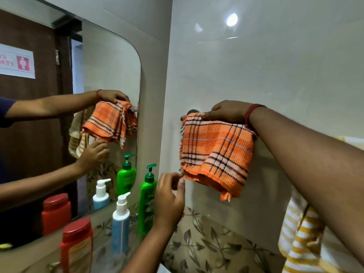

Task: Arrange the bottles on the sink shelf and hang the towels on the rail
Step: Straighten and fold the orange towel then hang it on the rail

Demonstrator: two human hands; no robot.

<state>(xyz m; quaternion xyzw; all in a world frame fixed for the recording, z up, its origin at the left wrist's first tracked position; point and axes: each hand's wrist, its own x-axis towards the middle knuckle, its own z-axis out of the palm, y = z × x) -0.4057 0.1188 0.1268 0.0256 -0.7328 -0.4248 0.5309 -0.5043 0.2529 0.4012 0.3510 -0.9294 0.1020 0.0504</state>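
On the white tiled wall at the right of the scene, an orange checked towel [215, 154] hangs folded over the rail [192, 113], whose round metal mount shows just left of the right hand [226, 113]. That hand lies palm-down on the towel's top edge, pressing it onto the rail, with red threads around its wrist. Below and to the left, the left hand [169, 196] is raised with fingers loosely curled; its fingertips are just at the towel's lower left corner, and a firm pinch cannot be told. Under the right forearm, a yellow-and-white striped towel [301, 239] hangs nearer the camera. Left of the left hand, three bottles stand on the sink shelf [102, 251]: a green pump bottle [146, 203] farthest, a blue pump bottle [120, 227], then a red-capped jar [77, 245] nearest. A mirror [110, 66] above the shelf reflects them.
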